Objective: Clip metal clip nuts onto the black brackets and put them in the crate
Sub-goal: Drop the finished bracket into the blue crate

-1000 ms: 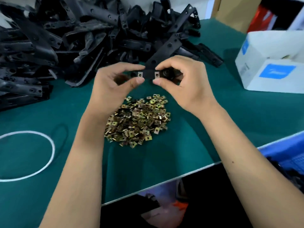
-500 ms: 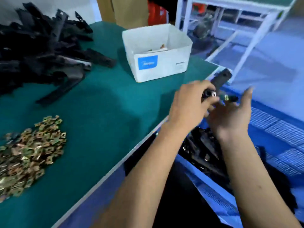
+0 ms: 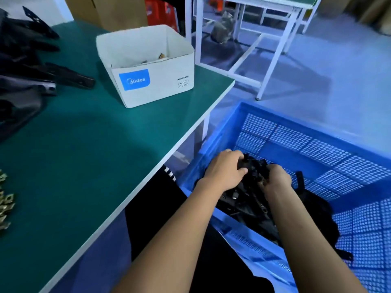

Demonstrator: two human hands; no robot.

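Both my hands are down inside the blue perforated crate (image 3: 317, 142) to the right of the table. My left hand (image 3: 224, 170) and my right hand (image 3: 275, 178) each grip an end of a black bracket (image 3: 254, 166), held just above a heap of black brackets (image 3: 249, 204) lying in the crate. The heap of loose black brackets (image 3: 27, 66) lies at the table's far left. A few brass clip nuts (image 3: 4, 204) show at the left edge of the view.
A white cardboard box (image 3: 148, 81) with a blue label stands near the right end of the green table (image 3: 95, 155). Beyond the crate stands a white-framed table (image 3: 275, 49) on a blue-grey floor. Brown cartons stand behind the table.
The bracket with its clips went from above the clip nut pile, past the table's right edge, down into the crate. My view swung right and down with both hands.
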